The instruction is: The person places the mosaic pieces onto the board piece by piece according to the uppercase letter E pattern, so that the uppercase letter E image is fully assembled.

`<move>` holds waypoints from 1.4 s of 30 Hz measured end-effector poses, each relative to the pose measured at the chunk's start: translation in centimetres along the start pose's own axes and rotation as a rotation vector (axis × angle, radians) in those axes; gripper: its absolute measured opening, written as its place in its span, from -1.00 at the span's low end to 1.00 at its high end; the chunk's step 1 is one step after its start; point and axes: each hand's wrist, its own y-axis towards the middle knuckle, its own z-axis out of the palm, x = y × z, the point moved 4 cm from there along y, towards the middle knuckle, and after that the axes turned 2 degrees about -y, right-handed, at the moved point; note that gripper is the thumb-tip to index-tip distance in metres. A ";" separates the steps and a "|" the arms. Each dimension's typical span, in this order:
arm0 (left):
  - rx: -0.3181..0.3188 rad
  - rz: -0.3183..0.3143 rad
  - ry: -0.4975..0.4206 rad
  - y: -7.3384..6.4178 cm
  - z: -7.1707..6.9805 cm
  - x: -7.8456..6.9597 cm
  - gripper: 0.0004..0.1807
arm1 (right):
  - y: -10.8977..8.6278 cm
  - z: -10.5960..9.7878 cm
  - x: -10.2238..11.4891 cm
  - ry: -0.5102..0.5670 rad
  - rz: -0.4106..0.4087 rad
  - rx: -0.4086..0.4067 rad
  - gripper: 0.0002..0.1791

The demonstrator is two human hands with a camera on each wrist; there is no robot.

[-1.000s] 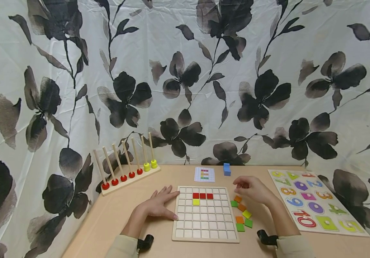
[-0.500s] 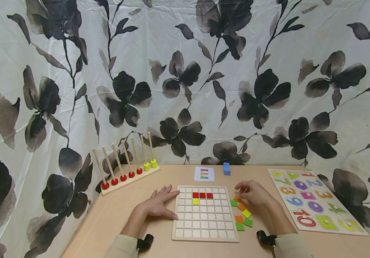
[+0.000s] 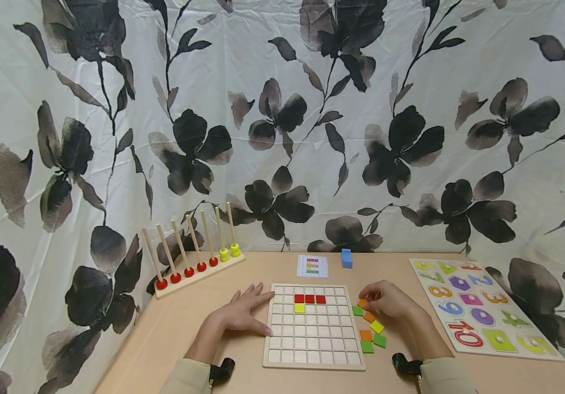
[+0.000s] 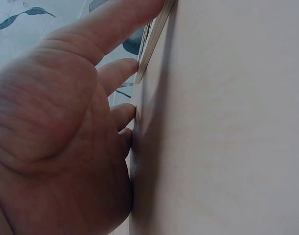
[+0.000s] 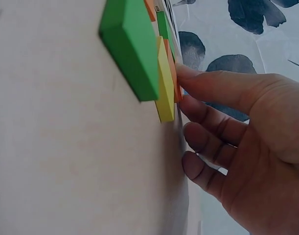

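A wooden grid board (image 3: 313,368) lies in the middle of the table, with three red tiles (image 3: 309,299) in one row and a yellow tile (image 3: 299,308) below the leftmost. My left hand (image 3: 240,312) rests along the board's left side, fingers spread, with its thumb and index finger touching the edge. To the right of the board, my right hand (image 3: 390,298) pinches an orange tile (image 3: 361,302) at the far end of the loose tiles. In the right wrist view its thumb and index fingertips meet near an orange edge, and the grip is partly hidden.
Loose green (image 3: 379,341), orange (image 3: 365,335) and yellow (image 3: 376,326) tiles lie right of the board. Behind it are a pattern card (image 3: 305,274) and blue blocks (image 3: 346,259). A peg stand (image 3: 199,276) is at left, a number puzzle (image 3: 496,312) at right.
My right hand has come down and slightly nearer, and its fingertips have closed in on the farthest orange tile. The left hand and the board have stayed still.
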 end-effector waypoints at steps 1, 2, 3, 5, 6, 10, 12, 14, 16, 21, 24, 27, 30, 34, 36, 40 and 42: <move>0.000 -0.001 -0.001 0.0 0.0 0.0 0.10 | 0.0 0.1 -0.1 0.002 0.009 -0.001 -0.76; -0.001 -0.001 -0.002 0.0 0.0 0.0 0.10 | 0.0 0.1 -0.1 0.002 0.016 -0.003 -0.75; -0.001 0.000 -0.001 0.0 0.0 0.0 0.10 | 0.0 0.1 -0.1 0.003 0.023 -0.004 -0.75; -0.002 0.000 0.000 -0.1 0.0 -0.1 0.10 | 0.0 0.1 -0.1 0.007 0.033 -0.005 -0.74; -0.002 0.000 0.001 -0.1 0.0 -0.1 0.10 | 0.0 0.2 -0.1 0.007 0.031 -0.003 -0.74; -0.002 0.005 0.004 -0.1 0.0 -0.1 0.10 | 0.1 0.1 -0.2 0.016 0.017 0.007 -0.75; -0.001 0.003 0.004 -0.1 0.0 -0.1 0.10 | 0.1 0.1 -0.2 0.018 0.003 0.016 -0.75; -0.001 0.001 0.003 -0.1 0.0 -0.1 0.10 | 0.2 0.1 -0.1 0.016 -0.005 0.021 -0.77; -0.001 -0.001 0.001 0.0 0.0 -0.1 0.10 | 0.2 0.1 -0.1 0.017 -0.012 0.023 -0.78; -0.001 -0.004 0.003 0.0 0.0 0.1 0.11 | 0.2 0.1 0.1 0.044 0.007 0.015 -0.78; -0.001 -0.001 0.003 0.0 0.0 0.0 0.11 | 0.1 0.1 0.3 0.066 0.015 0.013 -0.76; -0.001 0.001 -0.001 0.0 0.0 0.0 0.10 | 0.0 0.1 0.4 0.082 0.005 0.019 -0.75; -0.001 0.001 -0.002 0.0 0.0 0.0 0.11 | 0.1 0.0 0.4 0.091 -0.025 0.031 -0.78; -0.001 0.002 -0.001 0.0 0.0 0.0 0.11 | 0.2 -0.1 0.2 0.108 -0.069 0.049 -0.85; -0.002 0.002 -0.002 0.0 0.0 0.0 0.10 | 0.4 -0.2 0.0 0.119 -0.086 0.054 -0.87; -0.003 0.000 -0.003 0.0 0.0 0.0 0.10 | 0.5 -0.3 -0.4 0.134 -0.095 0.046 -0.90; -0.003 -0.002 -0.004 0.0 0.0 0.0 0.10 | 0.5 -0.4 -0.4 0.141 -0.076 0.022 -0.90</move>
